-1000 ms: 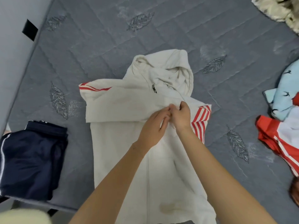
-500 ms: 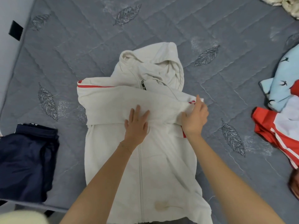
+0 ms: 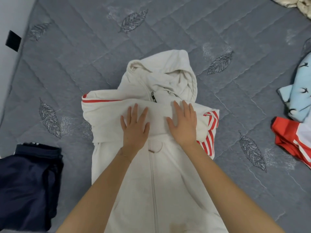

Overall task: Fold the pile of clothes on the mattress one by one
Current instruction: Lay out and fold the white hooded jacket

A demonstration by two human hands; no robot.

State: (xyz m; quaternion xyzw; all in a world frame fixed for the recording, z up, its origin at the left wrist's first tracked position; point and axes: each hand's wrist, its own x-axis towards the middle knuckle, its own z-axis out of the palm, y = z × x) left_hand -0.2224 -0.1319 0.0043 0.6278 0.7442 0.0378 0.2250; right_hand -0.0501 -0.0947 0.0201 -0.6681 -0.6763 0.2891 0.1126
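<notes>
A white zip hoodie (image 3: 156, 182) with red-striped sleeves lies front up on the grey quilted mattress (image 3: 84, 52), its hood pointing away from me. Both sleeves are folded across the chest. My left hand (image 3: 135, 127) lies flat with spread fingers on the folded sleeve, left of the zip. My right hand (image 3: 184, 123) presses flat on the same fold, right of the zip, beside the red stripes of the cuff. Neither hand grips any cloth.
A folded navy garment (image 3: 28, 182) sits at the mattress's near left edge. At the right lie a light blue bird-print garment (image 3: 299, 91) and a red and white one (image 3: 292, 140). Cream fabric (image 3: 296, 4) shows at the top right corner. A wall runs along the left.
Earlier both hands pinched the sleeve at mid-chest. My right hand then laid it across to the right, and now both hands lie flat on the fold.
</notes>
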